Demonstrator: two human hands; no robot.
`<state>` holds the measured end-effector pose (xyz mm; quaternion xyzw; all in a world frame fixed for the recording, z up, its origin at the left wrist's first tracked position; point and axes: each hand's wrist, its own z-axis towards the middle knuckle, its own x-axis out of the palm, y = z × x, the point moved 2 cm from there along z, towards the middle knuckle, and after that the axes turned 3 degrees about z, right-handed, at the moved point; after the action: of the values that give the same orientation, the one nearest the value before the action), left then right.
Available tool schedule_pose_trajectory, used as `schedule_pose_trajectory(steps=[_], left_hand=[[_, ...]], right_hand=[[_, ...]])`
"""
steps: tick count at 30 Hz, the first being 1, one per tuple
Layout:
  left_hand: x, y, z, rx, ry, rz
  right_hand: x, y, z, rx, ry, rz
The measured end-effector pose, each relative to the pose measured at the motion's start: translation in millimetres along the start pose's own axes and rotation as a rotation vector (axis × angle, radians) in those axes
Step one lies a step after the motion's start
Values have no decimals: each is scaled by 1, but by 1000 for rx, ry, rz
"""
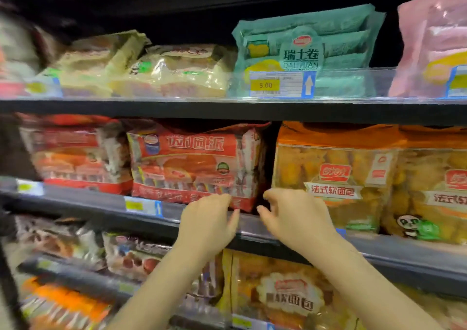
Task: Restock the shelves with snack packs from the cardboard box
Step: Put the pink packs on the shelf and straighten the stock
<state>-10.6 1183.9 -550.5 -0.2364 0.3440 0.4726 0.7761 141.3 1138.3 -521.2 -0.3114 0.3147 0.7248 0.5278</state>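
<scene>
Up close, red snack pack (194, 163) shelved, left hand (207, 223) touching, right hand (295, 216) beside

I see a red snack pack (194, 163) beside an orange pack (336, 175). Above stand a mint green pack (305, 49) and a pink pack (434, 44).

Glossy, crinkled plastic wraps the red snack pack (194, 163); the dark shelf edge (227, 112) looks matt.

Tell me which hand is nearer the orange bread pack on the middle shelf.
Right. The right hand hovers just left of the orange bread pack's lower corner; the left hand sits farther left, at the red pack.
</scene>
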Motion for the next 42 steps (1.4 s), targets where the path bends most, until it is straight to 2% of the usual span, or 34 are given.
schedule_pose_trajectory(steps=[3, 11, 18, 23, 28, 33, 42], left_hand=[[-10, 59, -18, -99, 16, 97], [-46, 216, -74, -317, 150, 317], [-116, 318, -53, -411, 179, 368], [-190, 360, -28, -503, 203, 403], [-275, 375, 7, -575, 198, 406], [-355, 372, 47, -587, 200, 383], [-469, 343, 106, -549, 228, 406]], right_hand=[[30, 40, 25, -68, 26, 45], [119, 171, 77, -179, 247, 191], [132, 292, 155, -280, 295, 239], [92, 351, 206, -354, 294, 257], [31, 382, 256, -352, 329, 263], [-32, 400, 300, -363, 404, 242], [-148, 409, 343, -361, 423, 214]])
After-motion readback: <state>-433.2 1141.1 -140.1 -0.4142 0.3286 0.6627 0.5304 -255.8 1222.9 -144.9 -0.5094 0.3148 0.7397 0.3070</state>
